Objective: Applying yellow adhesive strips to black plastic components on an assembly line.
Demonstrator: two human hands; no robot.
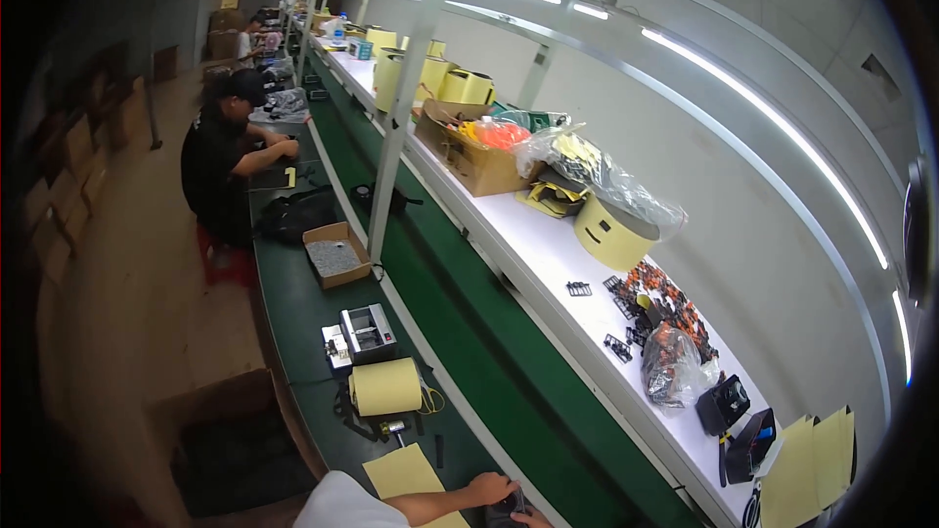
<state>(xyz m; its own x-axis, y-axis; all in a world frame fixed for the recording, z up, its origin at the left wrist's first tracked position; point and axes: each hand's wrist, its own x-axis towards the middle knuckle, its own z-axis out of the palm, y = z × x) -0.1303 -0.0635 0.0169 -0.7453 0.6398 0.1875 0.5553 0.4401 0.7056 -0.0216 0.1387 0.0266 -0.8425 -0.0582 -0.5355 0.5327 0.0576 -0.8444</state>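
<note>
At the lower edge, my left hand (486,490) is closed on a dark, glossy black piece (503,510). My right hand (534,519), mostly cut off by the picture's edge, has its fingers against the same piece. What kind of thing it is cannot be made out. Beside my left forearm lies a flat pale yellow sheet (403,470) on the green bench (468,435). Just beyond it are a small hammer-like tool (395,428), a yellow roll of sheet material (386,387) and yellow-handled scissors (431,399).
A small grey machine (369,330) and a cardboard box of grey bits (334,256) stand farther up the bench. Right of the green conveyor belt (469,303), a white shelf (528,244) holds orange and black parts (667,305). A co-worker in black (217,156) sits farther along.
</note>
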